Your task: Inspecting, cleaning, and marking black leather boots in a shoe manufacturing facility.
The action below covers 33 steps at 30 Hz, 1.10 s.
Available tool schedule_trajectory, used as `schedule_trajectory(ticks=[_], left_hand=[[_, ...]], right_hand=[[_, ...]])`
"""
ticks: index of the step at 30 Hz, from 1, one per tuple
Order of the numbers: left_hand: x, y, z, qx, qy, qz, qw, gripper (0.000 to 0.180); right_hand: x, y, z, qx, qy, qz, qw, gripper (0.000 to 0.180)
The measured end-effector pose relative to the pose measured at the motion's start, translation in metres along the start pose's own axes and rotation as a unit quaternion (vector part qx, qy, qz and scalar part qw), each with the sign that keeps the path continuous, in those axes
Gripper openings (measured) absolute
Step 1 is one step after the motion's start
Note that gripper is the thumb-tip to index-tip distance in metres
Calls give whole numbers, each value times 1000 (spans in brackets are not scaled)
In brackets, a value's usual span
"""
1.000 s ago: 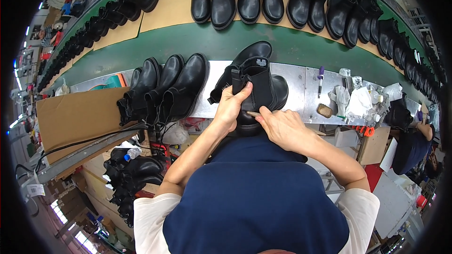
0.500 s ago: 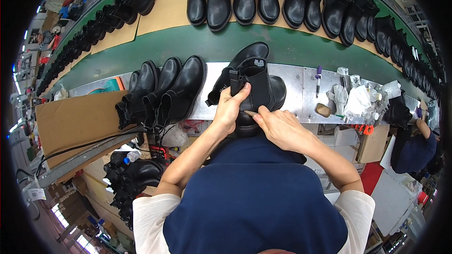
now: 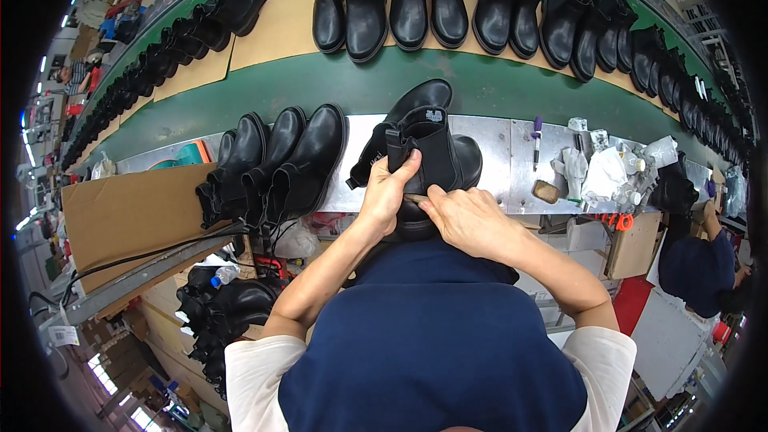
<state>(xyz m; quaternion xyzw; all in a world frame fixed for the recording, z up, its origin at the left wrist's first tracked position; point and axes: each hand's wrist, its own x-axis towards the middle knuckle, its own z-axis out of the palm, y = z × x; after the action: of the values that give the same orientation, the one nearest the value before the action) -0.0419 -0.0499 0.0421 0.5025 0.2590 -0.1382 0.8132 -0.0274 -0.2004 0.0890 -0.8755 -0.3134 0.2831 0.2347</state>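
My left hand [image 3: 386,198] is closed on the upper of a black ankle boot [image 3: 436,156], thumb on its shaft near the pull tab. Pinched in my right hand [image 3: 472,220] is a thin, tan, pointed stick-like tool [image 3: 414,198]. Its tip meets the boot low down, beside my left fingers; the exact contact is hidden. A rounded black part shows below the tool, close to my lap. Just beyond the held boot lies another black boot [image 3: 428,96], partly covered by it.
Several black boots [image 3: 312,160] stand at the left of the metal worktop [image 3: 496,132], beside a cardboard sheet [image 3: 132,220]. To the right are a purple-capped pen [image 3: 537,140], a brown block [image 3: 546,191], crumpled white material [image 3: 604,176] and orange-handled scissors [image 3: 620,222]. More boots [image 3: 408,4] line the green surface [image 3: 336,76].
My right hand has shifted slightly left, bringing the tool further across the boot. The left hand keeps its hold. The whole view has tilted slightly, and the person at right has moved.
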Motion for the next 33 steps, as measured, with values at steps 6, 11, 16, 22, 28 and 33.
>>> schedule_trajectory(ticks=[6,11,16,22,28,33], left_hand=[[1,1,2,0,5,3,1000,18],[2,2,-1,8,9,3,1000,18],[4,10,4,-2,-13,10,1000,18],[27,-18,-2,291,-157,341,880,32],[45,-22,-25,369,-134,332,858,37],[22,-2,-11,504,-171,249,810,36]], right_hand=[[-1,9,-2,-9,8,-58,998,30],[3,-1,-6,-41,-12,-31,999,28],[-1,11,-29,-7,-50,-19,999,30],[-31,55,-48,79,68,157,982,29],[-55,119,-26,44,257,257,931,19],[-54,224,5,20,294,400,868,22]])
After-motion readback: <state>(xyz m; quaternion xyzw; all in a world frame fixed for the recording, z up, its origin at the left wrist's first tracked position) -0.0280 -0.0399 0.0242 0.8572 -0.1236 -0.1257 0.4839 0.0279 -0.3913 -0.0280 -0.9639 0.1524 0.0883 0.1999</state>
